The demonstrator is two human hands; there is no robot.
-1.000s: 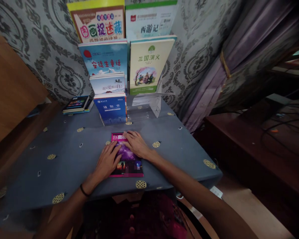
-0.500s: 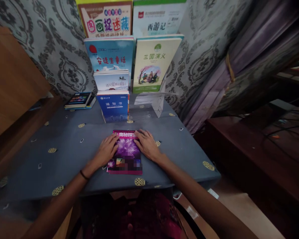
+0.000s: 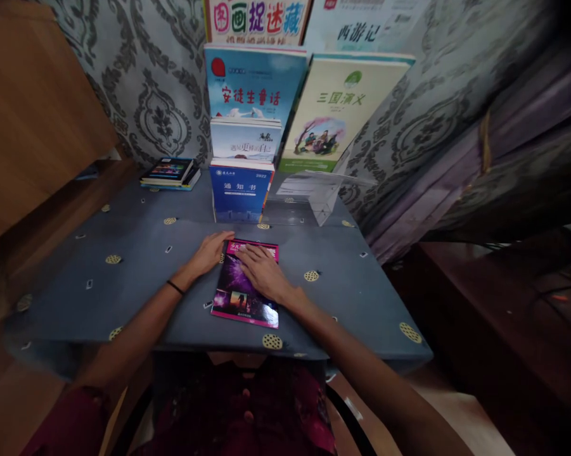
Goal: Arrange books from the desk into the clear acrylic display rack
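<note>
A purple and pink book (image 3: 232,278) lies closed on the cloth-covered table (image 3: 137,297) in front of me, its cover facing up. My right hand (image 3: 266,273) rests flat across the upper right of the cover, fingers stretched out and hiding part of the title. At the book's upper left corner is my left hand (image 3: 210,252), its fingers extended along the edge; whether its thumb touches the book I cannot tell. A dark band circles the left wrist.
Behind the book, a clear stand (image 3: 322,204) holds several upright books, among them a blue booklet (image 3: 241,196) and a green-edged book (image 3: 342,114). A small stack of books (image 3: 168,172) lies at the back left. A wooden panel (image 3: 38,120) borders the left side.
My right hand has slid left from the book's right edge onto its cover. My left hand has shifted up toward the upper left corner. The view has turned slightly left.
</note>
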